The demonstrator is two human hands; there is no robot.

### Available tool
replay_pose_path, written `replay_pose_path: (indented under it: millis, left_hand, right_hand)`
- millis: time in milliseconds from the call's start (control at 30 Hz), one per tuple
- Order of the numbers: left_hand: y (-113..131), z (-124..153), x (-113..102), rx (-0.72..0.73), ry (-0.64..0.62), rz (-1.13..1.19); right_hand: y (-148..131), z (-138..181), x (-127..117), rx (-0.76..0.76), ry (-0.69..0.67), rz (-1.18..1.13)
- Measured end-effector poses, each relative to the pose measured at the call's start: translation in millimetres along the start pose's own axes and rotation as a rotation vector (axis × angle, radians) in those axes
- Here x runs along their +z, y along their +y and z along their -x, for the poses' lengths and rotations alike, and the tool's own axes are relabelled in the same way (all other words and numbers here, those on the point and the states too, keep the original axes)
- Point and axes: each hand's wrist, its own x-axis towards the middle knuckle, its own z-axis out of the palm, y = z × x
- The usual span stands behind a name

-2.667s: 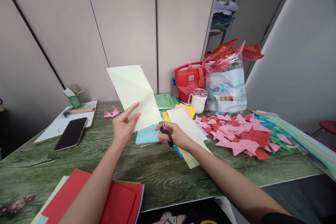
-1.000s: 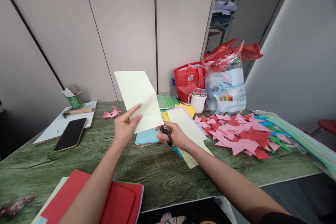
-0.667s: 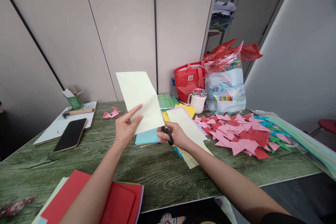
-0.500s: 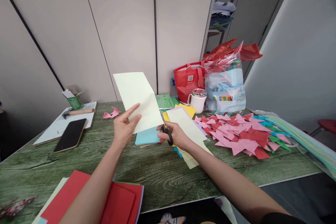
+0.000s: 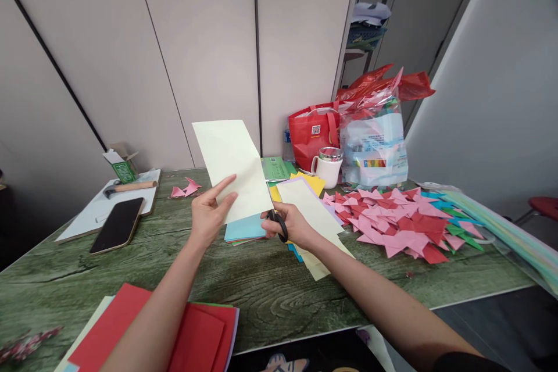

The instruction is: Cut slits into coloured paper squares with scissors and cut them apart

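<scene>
My left hand point(image 5: 209, 215) pinches the lower left part of a pale yellow sheet of paper point(image 5: 233, 165) and holds it upright above the table, forefinger stretched along it. My right hand point(image 5: 291, 225) is closed round black-handled scissors point(image 5: 279, 224) at the sheet's lower right corner; the blades are hidden behind the paper. Under both hands lies a stack of coloured sheets point(image 5: 246, 226), light blue on top, with a pale yellow strip point(image 5: 311, 212) beside it.
A heap of pink, red and green paper triangles point(image 5: 403, 224) covers the right of the green wood-grain table point(image 5: 257, 285). Red sheets point(image 5: 192, 334) lie near the front edge. A phone point(image 5: 117, 224), hammer point(image 5: 128, 185), white mug point(image 5: 329, 167) and bags point(image 5: 370, 133) stand further back.
The yellow sheet sits lower and looks shorter than 2.7 s ago. Its tilt has shifted slightly. Both hands have stayed almost in place.
</scene>
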Motion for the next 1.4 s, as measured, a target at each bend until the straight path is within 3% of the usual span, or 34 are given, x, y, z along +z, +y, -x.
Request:
replay_pose_path:
  millis: [267, 500, 700, 867, 933, 1000, 1100, 1200, 1267, 1333, 1400]
  left_hand:
    - [0, 1, 1, -0.022, 0.002, 0.002]
    - [-3, 0, 1, 0.001, -0.015, -0.041]
    - [-2, 4, 8, -0.027, -0.232, -0.061]
    - [-11, 11, 21, -0.222, -0.384, 0.232]
    - [-16, 15, 28, -0.271, -0.428, 0.257]
    - [-19, 18, 34, -0.237, -0.416, 0.217]
    - [-21, 20, 35, -0.226, -0.466, 0.191]
    - [-27, 19, 28, -0.226, -0.551, 0.061]
    - [-35, 19, 21, -0.171, -0.609, -0.224]
    - [-42, 19, 15, -0.150, -0.714, -0.486]
    - [-48, 20, 10, -0.152, -0.825, -0.639]
  right_hand:
    - [7, -1, 2, -0.021, 0.016, -0.034]
    - [-1, -9, -11, -0.151, 0.377, -0.166]
    - [-5, -15, -32, -0.154, 0.377, -0.183]
    - [-4, -20, -45, -0.206, 0.564, -0.132]
    - [1, -22, -42, -0.109, 0.550, -0.091]
    - [7, -22, -37, -0.025, 0.445, -0.055]
    - [13, -20, -35, 0.012, 0.356, -0.029]
    - [9, -19, -51, 0.005, 0.465, 0.139]
    - [3, -17, -70, -0.017, 0.571, 0.395]
    - [-3, -15, -90, 0.067, 0.601, 0.725]
    - [-6, -12, -103, 0.253, 0.563, 1.086]
